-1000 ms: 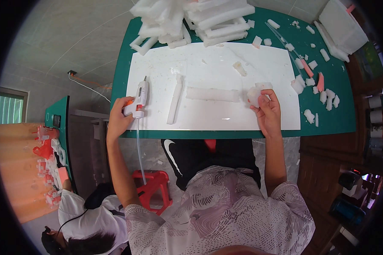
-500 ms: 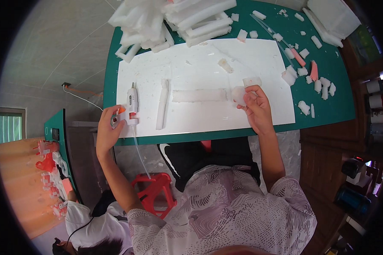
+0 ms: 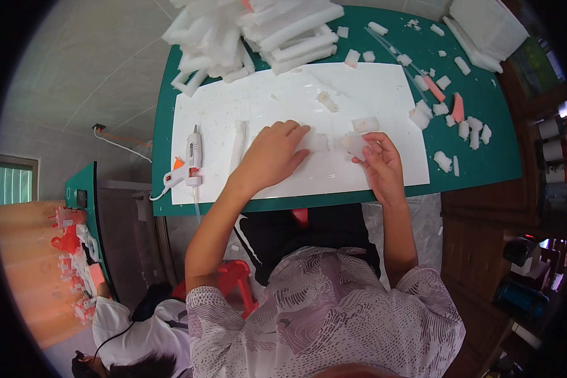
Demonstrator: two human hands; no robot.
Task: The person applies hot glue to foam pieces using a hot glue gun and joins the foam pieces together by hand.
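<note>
My right hand (image 3: 385, 169) pinches a small white foam piece (image 3: 351, 144) between thumb and fingers, above the right part of a white board (image 3: 283, 97). My left hand (image 3: 274, 154) reaches over a flat white foam strip (image 3: 321, 142), thumb and fingers apart; only the strip's right end shows, and whether I touch it I cannot tell. Left of that hand stands a narrow upright-laid foam strip (image 3: 239, 142), partly behind my wrist. A white glue gun (image 3: 194, 157) with an orange trigger lies at the board's left. Another foam block (image 3: 365, 124) rests just beyond my right fingers.
White foam strips (image 3: 290, 38) are heaped at the back of the green table (image 3: 384, 16). Foam scraps (image 3: 443, 161), pink pieces (image 3: 458, 107) and clear glue sticks (image 3: 384, 47) lie on the right. A red stool (image 3: 233, 277) stands below; another person (image 3: 142, 334) sits at the lower left.
My left hand has let go of the glue gun, now lying on the board, and moved right over the flat foam strip. My right hand still holds the foam piece.
</note>
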